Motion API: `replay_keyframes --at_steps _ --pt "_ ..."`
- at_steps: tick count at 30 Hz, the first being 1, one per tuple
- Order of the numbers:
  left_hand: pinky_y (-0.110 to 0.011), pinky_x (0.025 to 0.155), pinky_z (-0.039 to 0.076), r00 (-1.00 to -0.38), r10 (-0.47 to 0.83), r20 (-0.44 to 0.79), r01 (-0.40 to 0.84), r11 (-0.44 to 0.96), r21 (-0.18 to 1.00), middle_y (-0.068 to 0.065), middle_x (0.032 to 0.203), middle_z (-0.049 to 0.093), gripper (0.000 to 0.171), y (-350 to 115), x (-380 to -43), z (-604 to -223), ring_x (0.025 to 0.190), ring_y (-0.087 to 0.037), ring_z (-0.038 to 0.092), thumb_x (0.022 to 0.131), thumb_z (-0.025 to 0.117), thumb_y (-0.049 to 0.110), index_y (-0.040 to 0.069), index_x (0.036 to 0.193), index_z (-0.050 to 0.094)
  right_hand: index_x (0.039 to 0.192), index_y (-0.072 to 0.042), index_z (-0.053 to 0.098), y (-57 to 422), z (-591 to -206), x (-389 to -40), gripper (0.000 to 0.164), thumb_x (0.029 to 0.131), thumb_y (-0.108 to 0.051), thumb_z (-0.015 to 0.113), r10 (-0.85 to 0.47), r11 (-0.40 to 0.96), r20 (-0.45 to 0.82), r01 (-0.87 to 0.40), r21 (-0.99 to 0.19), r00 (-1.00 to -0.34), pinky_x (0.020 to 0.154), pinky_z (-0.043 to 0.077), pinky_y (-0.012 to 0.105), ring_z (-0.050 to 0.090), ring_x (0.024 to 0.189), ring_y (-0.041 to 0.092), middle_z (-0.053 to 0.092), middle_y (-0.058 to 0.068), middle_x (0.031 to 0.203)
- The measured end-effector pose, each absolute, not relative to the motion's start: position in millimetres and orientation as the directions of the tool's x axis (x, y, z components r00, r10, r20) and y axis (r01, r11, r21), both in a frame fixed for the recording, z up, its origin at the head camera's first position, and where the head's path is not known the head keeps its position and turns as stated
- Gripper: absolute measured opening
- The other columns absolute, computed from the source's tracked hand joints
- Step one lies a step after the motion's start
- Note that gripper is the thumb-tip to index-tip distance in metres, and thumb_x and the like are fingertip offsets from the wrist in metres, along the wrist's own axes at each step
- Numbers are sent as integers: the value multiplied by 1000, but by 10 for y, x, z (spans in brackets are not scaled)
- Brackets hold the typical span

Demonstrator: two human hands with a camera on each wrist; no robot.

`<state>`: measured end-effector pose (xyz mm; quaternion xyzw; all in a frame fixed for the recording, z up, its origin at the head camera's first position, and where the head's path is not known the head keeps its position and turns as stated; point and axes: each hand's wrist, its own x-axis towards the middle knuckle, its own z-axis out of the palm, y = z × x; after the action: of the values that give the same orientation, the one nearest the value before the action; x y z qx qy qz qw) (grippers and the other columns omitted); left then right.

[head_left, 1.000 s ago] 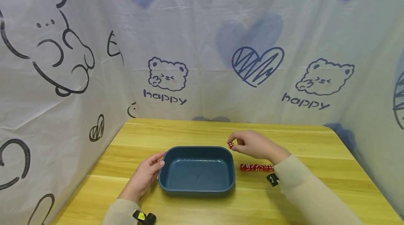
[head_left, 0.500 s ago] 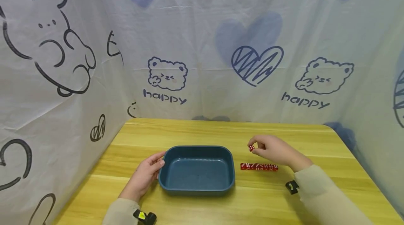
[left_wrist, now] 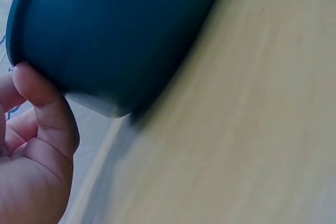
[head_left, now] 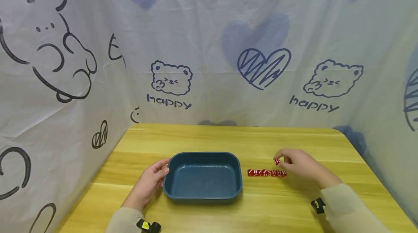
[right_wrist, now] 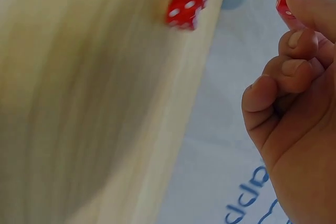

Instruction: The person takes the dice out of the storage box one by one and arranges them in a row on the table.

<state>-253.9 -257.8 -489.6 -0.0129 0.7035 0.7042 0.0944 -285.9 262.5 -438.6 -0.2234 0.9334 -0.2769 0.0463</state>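
My right hand [head_left: 298,164] pinches a red die [head_left: 277,162] with white pips between thumb and forefinger. That die is just above and behind the right end of a straight row of red dice [head_left: 266,173] on the table. In the right wrist view the pinched die [right_wrist: 285,6] shows at the thumb tip, the other fingers curled below it, and part of the dice row [right_wrist: 186,1] lies to its left. My left hand [head_left: 150,182] holds the left side of a dark blue rectangular box [head_left: 205,201], its thumb [left_wrist: 32,85] at the rim.
The box stands on a yellow wood-grain table [head_left: 261,207], left of the dice row. Nothing lies in the box. A white printed curtain [head_left: 209,80] hangs behind the table and along both sides.
Carrying the pinched die, my right hand has moved right from near the box's back right corner, then lower, to the row's right end. My left hand has kept its place on the box.
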Motion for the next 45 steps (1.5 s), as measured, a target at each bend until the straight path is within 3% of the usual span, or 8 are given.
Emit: replay_keyframes --at_steps 8,22,38,45 --pt "-22 61 45 -982 113 -151 -151 8 988 -10 108 53 47 -2564 -2540 -4899 70 -12 48 105 54 9 -1 150 45 115 -15 71 2867 -4582 -2846 19 97 -21 69 -374 777 -7 -309 -548 -927 57 42 29 47 64 12 53 -4 74" --pt "-22 62 47 -978 134 -159 -161 -4 987 -9 109 53 49 -2582 -2541 -4893 71 -12 50 105 54 10 -2 151 41 113 -13 71 2948 -4660 -2824 19 94 -12 68 -361 792 -79 -261 -553 -929 56 41 29 47 63 14 53 -3 75" --pt "-22 62 46 -982 118 -147 -148 2 989 -9 109 54 48 -2602 -2516 -4902 71 -13 49 105 55 11 -2 150 44 103 -17 70 2935 -4782 -2838 16 88 -14 75 -397 810 -95 -299 -505 -913 67 44 37 48 70 14 53 -5 77" --pt "-22 61 45 -985 104 -138 -140 -17 990 -10 107 54 46 -2606 -2505 -4901 69 -13 48 105 55 9 -2 149 45 112 -15 69 2882 -4728 -2826 23 91 -20 75 -361 806 -142 -232 -544 -922 62 43 35 49 67 17 54 0 79"
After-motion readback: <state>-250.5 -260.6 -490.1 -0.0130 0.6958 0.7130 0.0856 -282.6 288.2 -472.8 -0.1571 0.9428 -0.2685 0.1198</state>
